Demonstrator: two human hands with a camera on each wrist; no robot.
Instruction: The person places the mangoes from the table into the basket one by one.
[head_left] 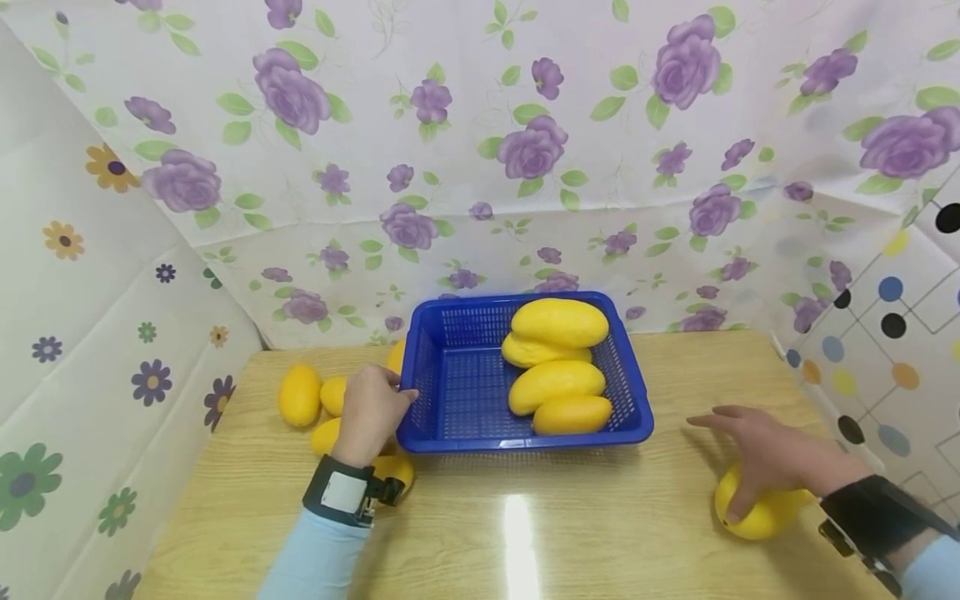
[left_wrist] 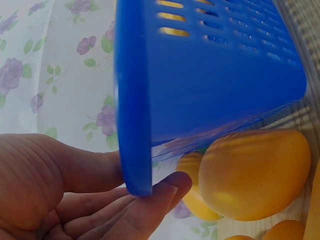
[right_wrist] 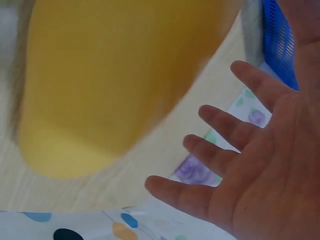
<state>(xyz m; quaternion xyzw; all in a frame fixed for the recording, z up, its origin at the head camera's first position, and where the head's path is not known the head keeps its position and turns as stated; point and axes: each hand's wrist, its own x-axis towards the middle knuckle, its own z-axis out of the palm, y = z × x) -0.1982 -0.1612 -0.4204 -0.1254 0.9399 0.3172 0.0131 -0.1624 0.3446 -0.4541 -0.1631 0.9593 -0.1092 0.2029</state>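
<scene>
While your left hand [head_left: 367, 417] pinches the left rim of the blue basket [head_left: 472, 387] between thumb and fingers, your right hand [head_left: 776, 454] has its fingers spread straight and loose beside a single yellow fruit [head_left: 772, 512] at the right of the wooden table [head_left: 600, 533], well apart from the basket; you cannot tell whether your thumb touches it. Four fruits [head_left: 558, 323] lie in the basket's right half, and more fruits [head_left: 300, 396] lie on its left, around your left hand
</scene>
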